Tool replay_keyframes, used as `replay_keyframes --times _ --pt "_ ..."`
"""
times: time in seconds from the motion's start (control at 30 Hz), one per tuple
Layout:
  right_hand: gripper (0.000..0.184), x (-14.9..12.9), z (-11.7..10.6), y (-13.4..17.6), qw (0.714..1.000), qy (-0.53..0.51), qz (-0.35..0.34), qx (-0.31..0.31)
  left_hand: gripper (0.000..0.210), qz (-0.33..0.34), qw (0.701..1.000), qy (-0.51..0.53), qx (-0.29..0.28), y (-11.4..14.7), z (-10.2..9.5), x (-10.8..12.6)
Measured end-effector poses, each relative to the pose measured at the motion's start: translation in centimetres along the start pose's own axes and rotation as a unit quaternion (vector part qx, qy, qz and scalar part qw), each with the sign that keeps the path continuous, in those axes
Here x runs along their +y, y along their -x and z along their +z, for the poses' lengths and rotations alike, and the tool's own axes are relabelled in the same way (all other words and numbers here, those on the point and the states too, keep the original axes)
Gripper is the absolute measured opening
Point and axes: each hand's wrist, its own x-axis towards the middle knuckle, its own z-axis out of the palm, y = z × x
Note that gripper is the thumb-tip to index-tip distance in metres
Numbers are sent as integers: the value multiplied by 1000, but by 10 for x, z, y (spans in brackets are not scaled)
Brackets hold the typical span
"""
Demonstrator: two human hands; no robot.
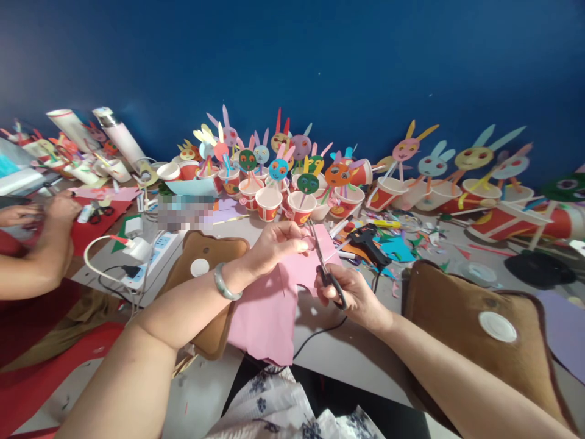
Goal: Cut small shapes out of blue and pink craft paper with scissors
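My right hand [354, 296] is wrapped round the black handles of a pair of scissors [319, 244], whose blades point away from me. Close to the blades, my left hand [276, 247] pinches a small piece of pink paper, mostly hidden by the fingers. Beneath both hands a larger sheet of pink paper [265, 317] lies on the table and reaches over its front edge; a curved notch is cut in it. Just beyond the scissors stand red and white paper cups [301, 210] holding paper rabbit faces on sticks.
A black glue gun [368, 244] lies among paper scraps [402, 247] on the right. Brown cushion-like pads [450, 323] rest at either side. Left are a power strip [153, 259] with plugs and cables, and a co-worker's arm [50, 244]. A blue wall [320, 67] closes the back.
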Motion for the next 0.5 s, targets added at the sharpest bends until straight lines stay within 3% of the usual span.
replay_keyframes --times 0.5 --pt "59 1 0 1 1000 1 0 -5 17 13 1000 -12 4 -1 -2 0"
